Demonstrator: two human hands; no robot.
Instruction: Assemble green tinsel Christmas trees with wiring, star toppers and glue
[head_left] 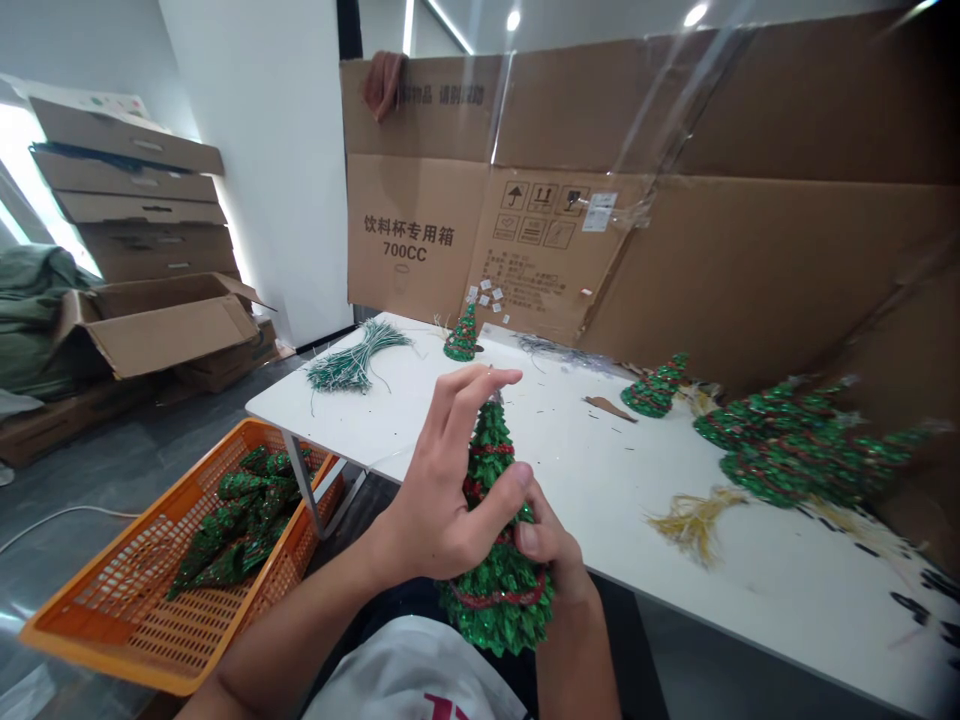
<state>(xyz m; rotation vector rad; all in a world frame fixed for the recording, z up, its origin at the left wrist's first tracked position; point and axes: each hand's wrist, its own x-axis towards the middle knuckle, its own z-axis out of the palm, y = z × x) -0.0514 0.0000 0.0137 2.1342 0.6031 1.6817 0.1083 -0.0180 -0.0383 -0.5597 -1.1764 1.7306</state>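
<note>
A green tinsel Christmas tree [495, 590] with red garland stands in front of me, its tip pointing up. My right hand [551, 540] grips its lower part. My left hand [446, 490] curves around the upper part, with the thumb against the tinsel and the fingers spread above the tip. On the white table [600, 490] stand a small finished tree [463, 337] and another [655, 388]. Farther right lies a heap of green tinsel trees [795, 445], near a tuft of gold strands [697, 522]. A bundle of green wires [356, 362] lies at the table's left.
An orange plastic basket [135, 560] holding green tinsel cones [240, 510] sits on the floor at my left. Flattened cardboard sheets [750, 250] stand behind the table. Stacked cardboard boxes [127, 200] and green sacks [37, 310] are at the far left.
</note>
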